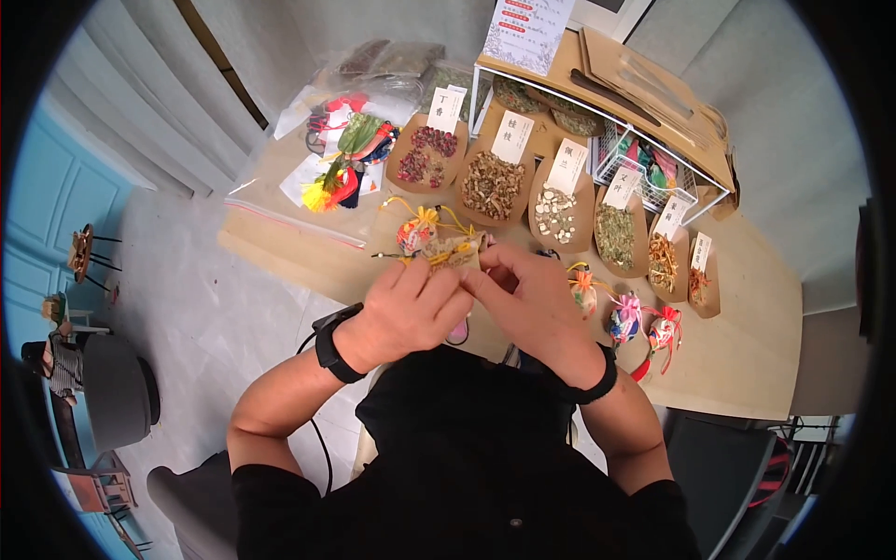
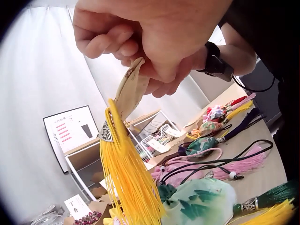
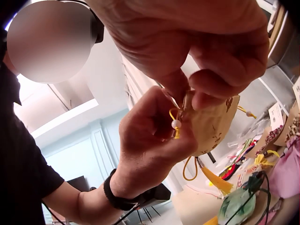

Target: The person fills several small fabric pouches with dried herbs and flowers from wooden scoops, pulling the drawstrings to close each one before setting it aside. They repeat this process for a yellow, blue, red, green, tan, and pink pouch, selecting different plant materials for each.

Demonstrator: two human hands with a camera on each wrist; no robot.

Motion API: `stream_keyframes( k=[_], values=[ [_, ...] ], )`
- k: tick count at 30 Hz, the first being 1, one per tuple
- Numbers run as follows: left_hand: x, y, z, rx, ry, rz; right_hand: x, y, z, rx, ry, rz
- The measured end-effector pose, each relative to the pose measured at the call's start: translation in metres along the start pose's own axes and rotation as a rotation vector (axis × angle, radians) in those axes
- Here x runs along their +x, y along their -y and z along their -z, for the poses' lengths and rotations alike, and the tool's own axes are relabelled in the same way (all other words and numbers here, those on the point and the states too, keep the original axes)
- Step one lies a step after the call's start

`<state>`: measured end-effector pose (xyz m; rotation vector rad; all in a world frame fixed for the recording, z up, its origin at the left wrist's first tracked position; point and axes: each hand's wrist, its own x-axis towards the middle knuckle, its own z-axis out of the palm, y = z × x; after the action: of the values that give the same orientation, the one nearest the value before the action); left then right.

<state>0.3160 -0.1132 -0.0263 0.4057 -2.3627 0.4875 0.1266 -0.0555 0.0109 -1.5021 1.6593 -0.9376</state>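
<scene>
Left hand point(image 1: 403, 313) and right hand point(image 1: 534, 301), both grips pinching beige sachet point(image 1: 455, 252) between them.

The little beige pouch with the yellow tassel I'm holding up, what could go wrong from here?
Both hands, left hand and right hand, pinch the pouch at its mouth above the table, so a slip could drop it among the open herb trays. The hanging yellow tassel could snag on the cords lying below. Tugging the drawstring bead unevenly might bunch the opening.
</scene>
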Motion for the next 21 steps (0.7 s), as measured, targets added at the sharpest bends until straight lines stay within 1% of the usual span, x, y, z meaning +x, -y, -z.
stream_keyframes(
  k=[1,3,4,6,7,9,10,12,13,15,19,21],
  values=[
    [0.001,-0.003,-0.001,-0.028,-0.020,-0.020,-0.001,-0.005,-0.001,0.006,0.003,-0.008],
    [-0.009,-0.007,-0.002,-0.087,0.087,-0.014,-0.002,-0.014,0.000,0.017,0.003,-0.023],
    [-0.012,-0.009,-0.002,-0.116,0.139,-0.011,-0.004,-0.014,0.002,-0.014,-0.009,0.004],
    [-0.004,-0.015,-0.004,-0.277,0.056,0.359,-0.008,-0.012,0.006,-0.080,-0.030,0.063],
    [0.000,-0.016,-0.005,-0.358,0.015,0.544,-0.009,-0.013,0.006,-0.047,-0.048,0.134],
    [0.004,-0.015,-0.003,-0.365,0.070,0.576,-0.012,-0.016,0.004,0.020,-0.075,0.274],
    [0.005,-0.014,-0.002,-0.366,0.096,0.593,-0.013,-0.015,0.004,-0.003,-0.072,0.314],
    [0.007,-0.017,-0.002,-0.368,0.161,0.570,-0.013,-0.011,0.004,-0.047,-0.066,0.395],
    [0.008,-0.019,-0.002,-0.370,0.195,0.558,-0.014,-0.011,0.004,-0.062,-0.069,0.408],
    [0.005,-0.021,-0.004,-0.381,0.182,0.578,-0.014,-0.010,0.004,-0.089,-0.075,0.431],
    [0.006,-0.022,-0.006,-0.432,0.175,0.628,-0.012,-0.014,0.006,-0.111,-0.108,0.553],
    [0.006,-0.022,-0.007,-0.404,0.207,0.602,-0.010,-0.017,0.007,-0.095,-0.108,0.589]
  ],
)
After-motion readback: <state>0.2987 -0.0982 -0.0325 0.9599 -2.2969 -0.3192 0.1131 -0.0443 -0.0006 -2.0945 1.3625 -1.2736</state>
